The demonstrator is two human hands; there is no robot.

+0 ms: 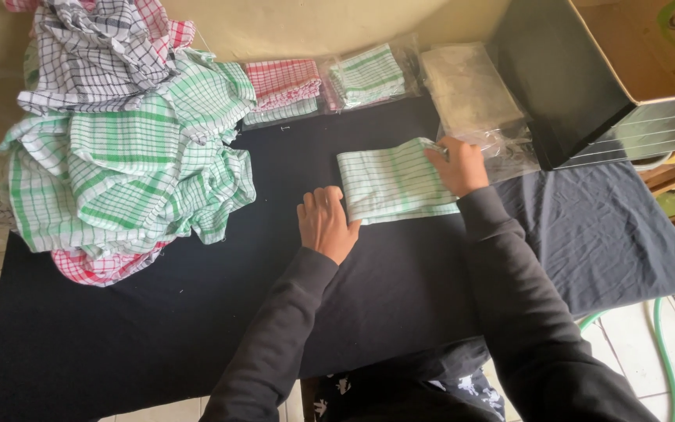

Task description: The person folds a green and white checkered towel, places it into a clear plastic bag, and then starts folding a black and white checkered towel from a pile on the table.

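Note:
A folded white cloth with green checks [391, 184] lies flat on the black-covered table [158, 312]. My left hand [326, 223] grips its near left corner. My right hand [458, 166] rests on its far right edge, fingers pinching the cloth beside a clear plastic bag [501, 148]. Both arms are in dark sleeves.
A big heap of loose checked cloths [126, 148], green, red and black, fills the left side. Bagged folded cloths [330, 82] line the back edge. A black box [580, 78] with cardboard on top stands at the right. A green hose [666, 344] lies on the tiled floor.

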